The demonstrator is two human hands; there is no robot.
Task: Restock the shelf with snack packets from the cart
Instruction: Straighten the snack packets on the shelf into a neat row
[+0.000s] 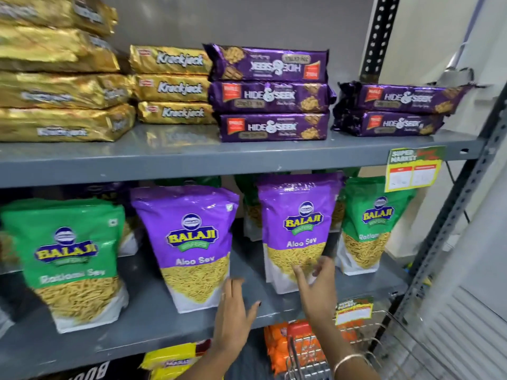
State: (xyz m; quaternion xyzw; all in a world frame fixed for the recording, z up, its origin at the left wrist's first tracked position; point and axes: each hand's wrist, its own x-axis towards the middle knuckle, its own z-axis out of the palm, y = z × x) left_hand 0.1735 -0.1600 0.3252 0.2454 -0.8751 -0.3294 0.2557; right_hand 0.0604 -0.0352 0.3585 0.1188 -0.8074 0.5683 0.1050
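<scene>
Two purple Aloo Sev pouches stand upright on the grey middle shelf (153,325): one at centre-left (189,242), one at centre-right (297,229). My right hand (315,286) is open with spread fingers, its fingertips against the lower front of the right purple pouch. My left hand (233,311) is open too, hovering over the shelf between the two pouches, just beside the left pouch's lower corner. Neither hand holds anything. Green Ratlami Sev pouches stand at the far left (68,256) and far right (370,223).
The upper shelf holds gold Krackjack packs (172,86) and purple Hide & Seek packs (271,97). A wire cart (365,352) with an orange packet (282,346) sits at the lower right. Yellow packets (170,360) lie on the shelf below. A slotted metal upright (466,187) bounds the right side.
</scene>
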